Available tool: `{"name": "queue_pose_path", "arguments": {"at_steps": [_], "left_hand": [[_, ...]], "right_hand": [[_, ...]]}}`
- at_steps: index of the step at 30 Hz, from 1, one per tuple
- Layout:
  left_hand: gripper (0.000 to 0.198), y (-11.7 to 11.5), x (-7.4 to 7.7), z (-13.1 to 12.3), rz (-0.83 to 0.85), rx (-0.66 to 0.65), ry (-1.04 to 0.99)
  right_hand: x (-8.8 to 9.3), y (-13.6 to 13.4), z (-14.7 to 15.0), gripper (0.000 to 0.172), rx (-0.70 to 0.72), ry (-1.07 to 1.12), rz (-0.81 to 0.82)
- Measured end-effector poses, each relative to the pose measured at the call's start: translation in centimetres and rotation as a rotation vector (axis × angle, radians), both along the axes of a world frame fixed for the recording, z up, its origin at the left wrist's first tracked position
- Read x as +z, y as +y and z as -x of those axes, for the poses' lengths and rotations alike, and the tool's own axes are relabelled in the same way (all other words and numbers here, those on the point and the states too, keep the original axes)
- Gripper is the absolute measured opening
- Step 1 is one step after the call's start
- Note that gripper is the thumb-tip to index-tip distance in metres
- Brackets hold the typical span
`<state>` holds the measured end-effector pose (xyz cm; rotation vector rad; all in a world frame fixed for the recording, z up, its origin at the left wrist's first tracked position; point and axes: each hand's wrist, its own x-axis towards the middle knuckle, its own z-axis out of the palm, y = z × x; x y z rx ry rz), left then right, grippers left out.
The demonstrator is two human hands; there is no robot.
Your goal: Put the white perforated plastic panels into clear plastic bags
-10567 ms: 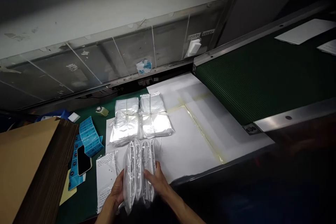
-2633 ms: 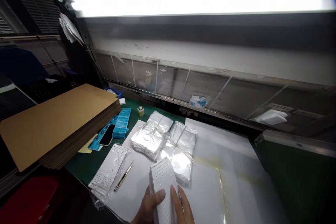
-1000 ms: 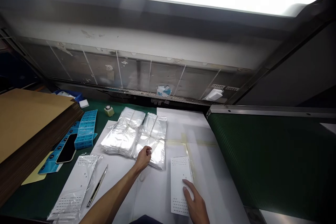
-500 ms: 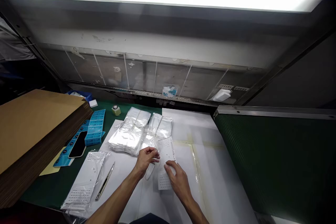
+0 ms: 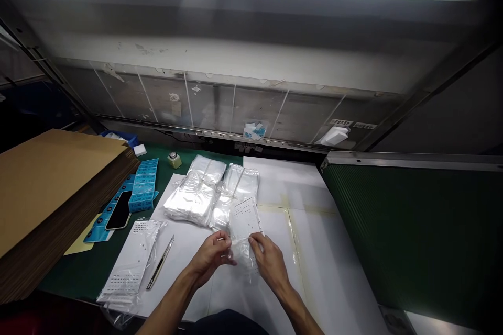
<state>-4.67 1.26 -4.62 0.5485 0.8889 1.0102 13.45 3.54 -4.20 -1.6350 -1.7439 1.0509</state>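
Observation:
In the head view, a white flat sheet with rows of small slots (image 5: 242,219) slants between my hands, its far end bare. Thin clear plastic, which looks like a bag (image 5: 244,257), covers its near end. My left hand (image 5: 214,254) pinches the plastic's edge at the left of the sheet. At the right side my right hand (image 5: 269,259) has thumb and fingers closed at the plastic's edge; whether it also grips the sheet is hidden. Bundled clear plastic bags (image 5: 194,196) lie just beyond, with a second bundle (image 5: 241,180) beside them.
Left of my hands lie a utility knife (image 5: 160,263) and bagged white slotted sheets (image 5: 128,261). Farther left are a phone (image 5: 119,210), blue label sheets (image 5: 143,186) and a stack of brown boards (image 5: 58,183). A small jar (image 5: 174,160) stands behind. A ribbed green surface (image 5: 416,230) borders the right.
My left hand has come lower and now pinches clear plastic. The plastic now spreads over the sheet's near end. My right hand has shifted up to the plastic's edge. The view tilts slightly.

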Motion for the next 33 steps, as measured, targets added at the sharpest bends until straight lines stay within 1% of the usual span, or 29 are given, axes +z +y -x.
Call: {"name": "queue_pose_path", "arguments": {"at_steps": [1,3,5,7,9,11,12,14,15,17,18,20,22,24,27,29,31,33], "left_hand": [[0.029,0.0,0.2,0.1,-0.020,-0.028,0.029],[0.035,0.2,0.3,0.3,-0.069,-0.046,0.170],[0.034,0.5,0.1,0.3,-0.105,-0.019,0.340],[0.035,0.9,-0.3,0.3,-0.110,0.022,0.440],[0.040,1.2,-0.5,0.2,-0.095,0.041,0.450],[0.043,1.6,-0.6,-0.1,-0.087,0.039,0.442],[0.044,1.8,-0.5,-0.3,-0.087,0.031,0.428],[0.046,2.1,-0.1,-0.8,-0.096,0.014,0.392],[0.047,2.3,0.2,-1.0,-0.101,0.007,0.372],[0.050,2.3,0.7,-1.0,-0.101,-0.005,0.332],[0.052,2.2,1.0,-0.9,-0.094,-0.010,0.315],[0.054,1.8,1.4,-0.4,-0.052,-0.014,0.294],[0.055,1.2,1.6,0.2,0.008,0.002,0.286],[0.056,0.5,1.6,0.5,0.048,0.055,0.278],[0.056,-0.5,1.2,0.2,0.038,0.185,0.277],[0.054,-1.2,0.9,-0.5,0.033,0.259,0.293],[0.050,-1.9,0.8,-1.2,0.041,0.292,0.314],[0.047,-2.6,0.9,-1.6,0.058,0.285,0.273]], "right_hand": [[0.1,0.3,-0.3,0.026,-0.009,0.011,0.013],[0.6,0.7,-1.2,0.025,-0.022,0.049,0.049],[1.5,0.7,-2.7,0.028,-0.041,0.089,0.092],[2.8,0.0,-4.5,0.033,-0.114,0.155,0.144],[4.1,-1.6,-6.2,0.036,-0.250,0.339,0.235],[5.1,-3.6,-7.1,0.035,-0.364,0.638,0.377],[5.2,-4.7,-7.0,0.033,-0.374,0.799,0.455],[4.8,-6.6,-6.1,0.027,-0.286,1.059,0.591],[4.2,-7.3,-5.3,0.025,-0.226,1.149,0.644],[2.6,-8.2,-3.8,0.025,-0.136,1.252,0.708],[1.8,-8.4,-3.3,0.026,-0.127,1.269,0.725],[0.5,-8.4,-2.8,0.027,-0.171,1.258,0.741],[0.0,-8.2,-2.8,0.028,-0.232,1.206,0.754],[0.1,-7.9,-3.0,0.030,-0.259,1.132,0.775],[1.0,-7.8,-2.5,0.037,-0.271,1.016,0.784],[1.7,-8.0,-1.5,0.046,-0.321,0.924,0.759],[2.3,-8.3,-0.3,0.065,-0.389,0.825,0.680],[2.5,-8.6,0.6,0.084,-0.437,0.751,0.608]]}}
